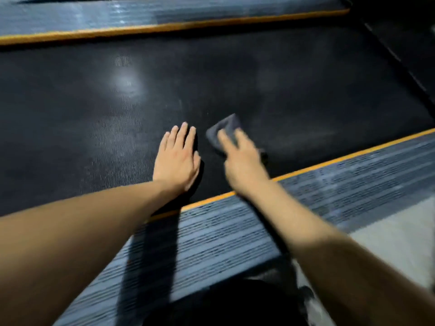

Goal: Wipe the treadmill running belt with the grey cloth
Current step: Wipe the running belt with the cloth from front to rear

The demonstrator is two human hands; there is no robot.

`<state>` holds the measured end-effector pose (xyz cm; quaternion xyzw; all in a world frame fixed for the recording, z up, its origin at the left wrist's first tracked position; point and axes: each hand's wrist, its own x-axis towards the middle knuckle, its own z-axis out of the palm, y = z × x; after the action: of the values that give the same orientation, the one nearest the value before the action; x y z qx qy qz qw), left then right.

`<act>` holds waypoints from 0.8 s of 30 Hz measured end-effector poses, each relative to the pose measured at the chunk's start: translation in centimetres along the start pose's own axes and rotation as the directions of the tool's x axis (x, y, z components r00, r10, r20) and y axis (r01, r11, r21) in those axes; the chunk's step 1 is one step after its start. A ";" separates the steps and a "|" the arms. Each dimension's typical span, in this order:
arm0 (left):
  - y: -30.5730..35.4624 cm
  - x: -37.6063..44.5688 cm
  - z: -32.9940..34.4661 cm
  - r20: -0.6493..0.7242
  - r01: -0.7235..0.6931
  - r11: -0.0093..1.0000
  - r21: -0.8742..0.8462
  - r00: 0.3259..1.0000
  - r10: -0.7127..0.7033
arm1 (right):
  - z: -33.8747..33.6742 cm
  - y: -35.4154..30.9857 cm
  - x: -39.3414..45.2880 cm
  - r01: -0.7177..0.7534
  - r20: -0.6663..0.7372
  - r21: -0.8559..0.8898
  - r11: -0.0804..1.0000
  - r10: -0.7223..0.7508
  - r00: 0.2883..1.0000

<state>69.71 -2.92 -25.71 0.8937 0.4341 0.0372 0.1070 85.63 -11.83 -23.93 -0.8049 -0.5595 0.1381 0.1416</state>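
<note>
Near the orange-trimmed, ribbed grey side rail (235, 231), the right hand (242, 158) presses a small crumpled grey cloth (226, 130) flat-fingered onto the black textured running belt (259, 78), blurred mid-wipe. Just left, the left hand (179, 156) rests open, fingers straight, bracing. Wiping is underway; next strokes should probably reach the far, untouched belt.

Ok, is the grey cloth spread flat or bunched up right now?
Bunched. The small grey cloth sits crumpled under the right hand on the black textured running belt; motion blur hides its folds.
</note>
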 end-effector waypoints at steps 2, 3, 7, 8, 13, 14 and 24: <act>-2.6 -0.7 -0.7 -0.011 -0.041 0.999 0.023 0.999 0.041 | 0.7 -2.3 -0.8 0.096 0.037 0.032 0.995 -0.097 0.995; -3.8 -0.9 -0.9 -0.009 -0.067 0.997 0.039 0.998 0.067 | 0.6 -1.9 -0.7 0.125 0.044 0.024 0.992 -0.126 0.991; -5.3 -1.5 -0.8 -0.005 -0.102 0.993 0.054 0.995 0.103 | -0.7 3.0 2.7 -0.035 -0.143 -0.013 0.999 0.033 0.989; -5.1 -1.5 -0.8 -0.009 -0.089 0.995 0.047 0.996 0.089 | -1.2 3.8 3.9 -0.154 -0.188 -0.002 0.988 0.151 0.971; -4.8 -1.3 -0.7 -0.015 -0.062 0.998 0.028 0.998 0.062 | -0.7 1.9 4.9 -0.230 -0.255 0.030 0.973 0.230 0.939; -4.9 -1.3 -0.7 -0.022 -0.053 0.998 0.031 0.998 0.053 | 0.0 0.4 4.3 -0.109 -0.229 0.024 0.994 0.111 0.967; -4.6 -1.1 -1.1 -0.031 0.004 1.000 0.021 1.000 -0.003 | 2.0 -2.9 6.4 0.119 -0.073 -0.037 0.992 -0.122 0.990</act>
<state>65.33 -0.89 -25.62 0.8933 0.4377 0.0463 0.0912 84.55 -4.67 -25.04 -0.7764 -0.6036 0.0895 0.1575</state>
